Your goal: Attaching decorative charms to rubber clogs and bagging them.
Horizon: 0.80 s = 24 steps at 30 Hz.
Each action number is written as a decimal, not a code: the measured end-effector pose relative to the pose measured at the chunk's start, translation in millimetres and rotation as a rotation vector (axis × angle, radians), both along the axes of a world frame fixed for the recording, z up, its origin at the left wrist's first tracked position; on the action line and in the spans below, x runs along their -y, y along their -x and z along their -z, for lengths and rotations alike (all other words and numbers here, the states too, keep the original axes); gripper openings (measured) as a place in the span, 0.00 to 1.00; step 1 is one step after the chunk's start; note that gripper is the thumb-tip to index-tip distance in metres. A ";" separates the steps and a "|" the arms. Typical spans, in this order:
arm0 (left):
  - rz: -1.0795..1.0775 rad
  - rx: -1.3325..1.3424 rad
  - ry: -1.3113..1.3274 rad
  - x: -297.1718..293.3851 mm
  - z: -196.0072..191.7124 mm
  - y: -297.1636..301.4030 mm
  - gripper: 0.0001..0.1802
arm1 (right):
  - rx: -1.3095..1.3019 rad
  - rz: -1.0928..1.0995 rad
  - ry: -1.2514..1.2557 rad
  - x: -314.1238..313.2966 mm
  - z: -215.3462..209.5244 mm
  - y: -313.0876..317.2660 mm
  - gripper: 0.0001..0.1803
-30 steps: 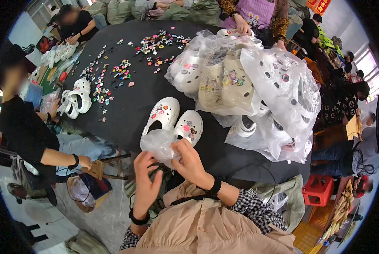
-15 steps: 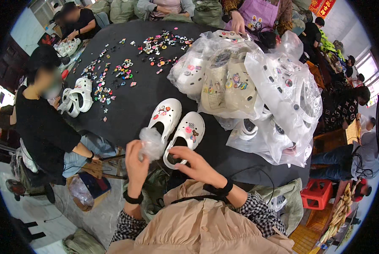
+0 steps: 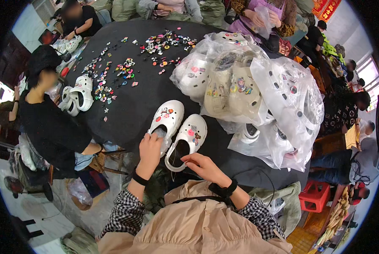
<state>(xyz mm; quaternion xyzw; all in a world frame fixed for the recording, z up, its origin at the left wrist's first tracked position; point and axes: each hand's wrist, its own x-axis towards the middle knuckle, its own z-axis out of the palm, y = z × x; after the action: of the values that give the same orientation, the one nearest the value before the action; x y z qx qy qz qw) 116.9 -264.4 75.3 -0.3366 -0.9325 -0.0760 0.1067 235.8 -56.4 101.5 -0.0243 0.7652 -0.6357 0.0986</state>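
Two white clogs are lying side by side at the near edge of the dark round table (image 3: 130,114), each with little coloured charms stuck on top. The left clog (image 3: 169,117) and the right clog (image 3: 194,133) are just touching each other. A crumpled clear plastic bag (image 3: 160,137) is being held in the left hand (image 3: 149,148), and the grip is closed around it. One second ago that bag was being held up in the air by both hands, closer to the body. Now it is being brought down onto the heel of the left clog. The right hand (image 3: 204,166) has been taken off the bag. Its grip is loose and open, and the fingers are being laid at the heel strap of the right clog. So it looks like the pair is being made ready for the bag, though nothing is inside it yet. Many filled bags of clogs (image 3: 257,93) are being kept just beyond the pair. Loose charms (image 3: 113,76) are spread further back.
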 end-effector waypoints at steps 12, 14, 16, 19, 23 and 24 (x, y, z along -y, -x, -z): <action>-0.298 0.116 -0.299 -20.2 17.8 13.1 0.21 | -0.066 0.194 -0.107 9.7 11.4 13.4 0.16; -0.213 0.111 -0.359 -17.0 7.1 8.5 0.20 | -0.086 0.247 -0.140 7.5 22.0 15.4 0.16; -0.124 0.104 -0.416 -10.6 -4.3 3.5 0.20 | 0.007 0.380 -0.170 4.6 30.1 18.0 0.16; -0.149 0.425 -0.622 8.8 -5.9 3.9 0.18 | 0.053 0.432 -0.163 -1.2 35.2 19.2 0.18; -0.163 0.268 -0.361 12.7 -5.8 27.5 0.36 | 0.157 0.452 -0.273 -0.4 34.8 15.9 0.37; -0.150 0.273 -0.360 10.8 -6.6 34.5 0.36 | 0.208 0.444 -0.346 3.3 29.0 16.6 0.44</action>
<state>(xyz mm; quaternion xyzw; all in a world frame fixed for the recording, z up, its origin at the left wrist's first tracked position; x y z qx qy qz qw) 82.4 -275.2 81.8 -0.2285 -0.9320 -0.2779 0.0432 219.2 -59.6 72.5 0.2259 0.8346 -0.5010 0.0376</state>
